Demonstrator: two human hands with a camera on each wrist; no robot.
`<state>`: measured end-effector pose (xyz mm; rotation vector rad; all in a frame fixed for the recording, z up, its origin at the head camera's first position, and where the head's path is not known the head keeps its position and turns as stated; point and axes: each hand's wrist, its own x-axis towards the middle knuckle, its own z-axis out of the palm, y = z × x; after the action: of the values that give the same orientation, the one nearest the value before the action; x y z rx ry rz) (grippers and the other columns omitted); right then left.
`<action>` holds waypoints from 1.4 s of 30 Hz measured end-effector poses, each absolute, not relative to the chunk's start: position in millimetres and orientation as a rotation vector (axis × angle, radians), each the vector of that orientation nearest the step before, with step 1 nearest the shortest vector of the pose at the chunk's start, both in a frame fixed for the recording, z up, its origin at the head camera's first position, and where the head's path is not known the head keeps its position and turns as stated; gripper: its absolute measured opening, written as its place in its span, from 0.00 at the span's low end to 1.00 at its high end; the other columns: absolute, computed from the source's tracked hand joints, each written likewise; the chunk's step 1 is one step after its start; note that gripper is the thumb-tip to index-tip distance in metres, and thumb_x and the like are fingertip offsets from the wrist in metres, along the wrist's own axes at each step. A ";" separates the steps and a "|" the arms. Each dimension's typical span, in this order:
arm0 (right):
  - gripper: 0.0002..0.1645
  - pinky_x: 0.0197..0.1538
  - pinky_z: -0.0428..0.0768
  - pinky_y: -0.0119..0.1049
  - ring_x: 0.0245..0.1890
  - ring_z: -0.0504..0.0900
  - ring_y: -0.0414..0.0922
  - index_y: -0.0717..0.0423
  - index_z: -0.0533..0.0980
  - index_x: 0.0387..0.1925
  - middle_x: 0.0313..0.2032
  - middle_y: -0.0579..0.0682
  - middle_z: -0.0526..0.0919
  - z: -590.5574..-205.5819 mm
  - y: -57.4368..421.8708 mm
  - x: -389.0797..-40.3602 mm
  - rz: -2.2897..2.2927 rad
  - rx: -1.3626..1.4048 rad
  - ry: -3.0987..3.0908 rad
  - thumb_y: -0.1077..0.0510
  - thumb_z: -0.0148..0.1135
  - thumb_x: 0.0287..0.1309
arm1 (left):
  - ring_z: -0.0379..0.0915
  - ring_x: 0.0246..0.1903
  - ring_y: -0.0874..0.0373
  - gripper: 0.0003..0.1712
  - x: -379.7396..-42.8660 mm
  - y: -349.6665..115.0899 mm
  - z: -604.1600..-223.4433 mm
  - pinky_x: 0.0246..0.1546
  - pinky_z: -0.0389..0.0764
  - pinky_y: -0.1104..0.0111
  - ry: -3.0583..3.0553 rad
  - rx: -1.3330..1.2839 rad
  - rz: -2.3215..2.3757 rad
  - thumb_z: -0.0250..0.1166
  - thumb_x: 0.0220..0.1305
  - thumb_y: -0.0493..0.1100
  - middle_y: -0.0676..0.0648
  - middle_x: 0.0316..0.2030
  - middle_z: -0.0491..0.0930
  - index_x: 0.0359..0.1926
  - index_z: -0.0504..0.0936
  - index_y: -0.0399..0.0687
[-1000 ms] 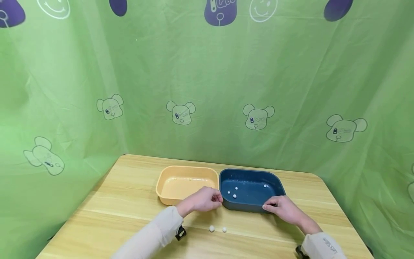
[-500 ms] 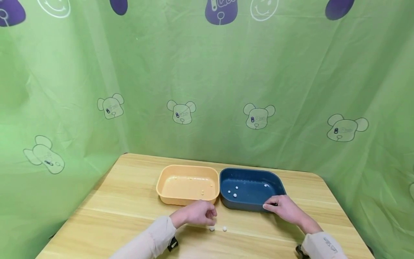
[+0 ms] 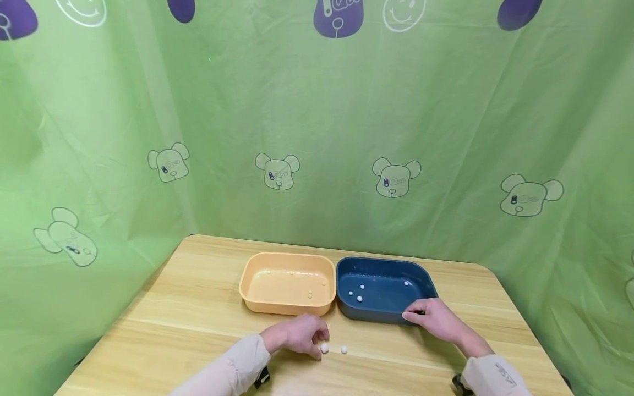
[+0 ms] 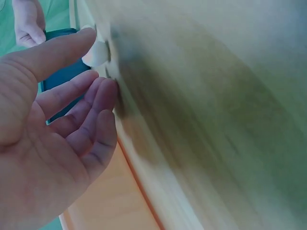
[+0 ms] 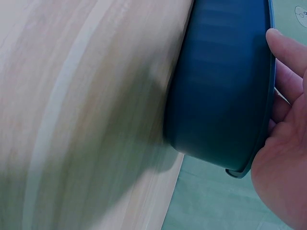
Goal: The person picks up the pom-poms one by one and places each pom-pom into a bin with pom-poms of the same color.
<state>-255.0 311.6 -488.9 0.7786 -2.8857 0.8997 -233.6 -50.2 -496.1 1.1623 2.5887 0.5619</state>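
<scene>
My left hand (image 3: 299,334) is low over the table, its thumb and forefinger spread on either side of a small white ball (image 3: 324,347). In the left wrist view a gap shows between the forefinger and that white ball (image 4: 97,54). A second, slightly smaller white ball (image 3: 344,349) lies just to its right. My right hand (image 3: 436,319) holds the near right rim of a dark blue plastic box (image 3: 371,314). From the right wrist, the thumb lies on the rim of the blue box (image 5: 218,86) and the other fingers reach behind it.
Left of the blue box, almost against it, stands a yellow-orange box (image 3: 282,308) with several small yellowish balls inside. Several white balls, among them one white ball (image 3: 359,298), lie in the blue box. Both boxes rest on a wooden table (image 3: 188,286) before a green curtain (image 3: 327,110).
My left hand has moved from the gap between the boxes back toward me, then down beside the larger loose ball. The right hand has stayed on the blue box's rim.
</scene>
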 end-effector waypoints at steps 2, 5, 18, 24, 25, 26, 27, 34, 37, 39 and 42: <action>0.09 0.35 0.78 0.33 0.33 0.79 0.35 0.44 0.84 0.32 0.30 0.35 0.82 -489.0 312.0 -255.2 0.904 0.777 -2.892 0.47 0.61 0.60 | 0.70 0.29 0.72 0.17 -233.8 -49.4 -497.5 0.31 0.69 0.83 2.606 1.176 0.530 0.76 0.44 0.42 0.60 0.27 0.76 0.37 0.81 0.48; 0.09 0.36 0.78 0.33 0.33 0.79 0.35 0.44 0.84 0.32 0.30 0.35 0.82 -488.9 311.9 -255.0 0.903 0.774 -2.894 0.47 0.61 0.60 | 0.69 0.29 0.72 0.16 -233.8 -47.9 -499.0 0.31 0.68 0.83 2.628 1.184 0.494 0.76 0.44 0.43 0.61 0.27 0.75 0.36 0.81 0.50; 0.09 0.36 0.78 0.33 0.33 0.79 0.35 0.44 0.84 0.31 0.30 0.34 0.82 -486.9 310.9 -254.7 0.905 0.761 -2.900 0.47 0.61 0.60 | 0.65 0.26 0.73 0.10 -236.3 -45.7 -502.9 0.31 0.65 0.82 2.642 1.250 0.443 0.74 0.46 0.44 0.65 0.24 0.72 0.31 0.81 0.56; 0.10 0.36 0.78 0.33 0.33 0.79 0.35 0.45 0.84 0.32 0.30 0.35 0.82 -485.9 310.4 -253.8 0.906 0.778 -2.899 0.47 0.61 0.60 | 0.65 0.25 0.73 0.10 -236.3 -44.8 -503.4 0.29 0.66 0.82 2.608 1.221 0.476 0.74 0.48 0.43 0.64 0.23 0.71 0.32 0.81 0.55; 0.10 0.36 0.78 0.33 0.33 0.79 0.35 0.45 0.84 0.32 0.30 0.35 0.82 -485.8 310.5 -253.6 0.910 0.778 -2.900 0.47 0.61 0.60 | 0.65 0.25 0.73 0.10 -236.1 -44.5 -503.1 0.29 0.66 0.82 2.605 1.221 0.479 0.74 0.48 0.43 0.65 0.23 0.71 0.32 0.81 0.55; 0.10 0.36 0.78 0.33 0.33 0.79 0.35 0.45 0.84 0.32 0.30 0.35 0.82 -485.8 310.5 -253.4 0.912 0.776 -2.901 0.47 0.61 0.60 | 0.65 0.25 0.73 0.10 -236.0 -44.2 -502.9 0.29 0.66 0.82 2.603 1.223 0.480 0.74 0.48 0.42 0.65 0.22 0.71 0.32 0.81 0.55; 0.10 0.36 0.78 0.33 0.33 0.80 0.35 0.45 0.84 0.32 0.30 0.35 0.82 -485.6 310.5 -253.4 0.914 0.775 -2.903 0.47 0.61 0.60 | 0.65 0.24 0.74 0.09 -235.8 -44.1 -502.6 0.28 0.66 0.82 2.602 1.226 0.479 0.74 0.48 0.42 0.65 0.22 0.71 0.31 0.81 0.55; 0.10 0.36 0.78 0.33 0.33 0.80 0.36 0.45 0.84 0.32 0.31 0.36 0.82 -485.1 310.0 -253.7 0.942 0.765 -2.912 0.47 0.61 0.60 | 0.63 0.22 0.74 0.07 -234.9 -44.1 -500.9 0.26 0.65 0.83 2.599 1.264 0.461 0.72 0.49 0.41 0.65 0.20 0.69 0.27 0.80 0.56; 0.10 0.35 0.78 0.33 0.33 0.79 0.35 0.46 0.84 0.32 0.30 0.36 0.82 -484.8 309.8 -253.0 0.945 0.767 -2.911 0.47 0.61 0.60 | 0.64 0.23 0.74 0.07 -234.6 -44.5 -499.8 0.27 0.66 0.82 2.595 1.238 0.484 0.72 0.49 0.41 0.66 0.21 0.70 0.27 0.80 0.56; 0.10 0.35 0.78 0.33 0.33 0.79 0.36 0.46 0.84 0.32 0.31 0.36 0.82 -484.5 309.7 -252.5 0.945 0.767 -2.911 0.47 0.61 0.60 | 0.65 0.24 0.74 0.08 -234.5 -44.7 -498.7 0.28 0.67 0.82 2.591 1.217 0.508 0.72 0.49 0.41 0.66 0.22 0.71 0.28 0.80 0.55; 0.10 0.36 0.78 0.33 0.34 0.80 0.36 0.46 0.84 0.33 0.31 0.36 0.82 -484.1 309.5 -252.3 0.947 0.767 -2.912 0.47 0.61 0.60 | 0.66 0.25 0.73 0.08 -234.3 -45.0 -496.6 0.29 0.68 0.82 2.589 1.197 0.537 0.73 0.49 0.41 0.65 0.22 0.72 0.28 0.80 0.55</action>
<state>-252.3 309.5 -484.1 0.7667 -2.9120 0.9471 -234.3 -45.0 -496.6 1.1974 2.5889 0.5369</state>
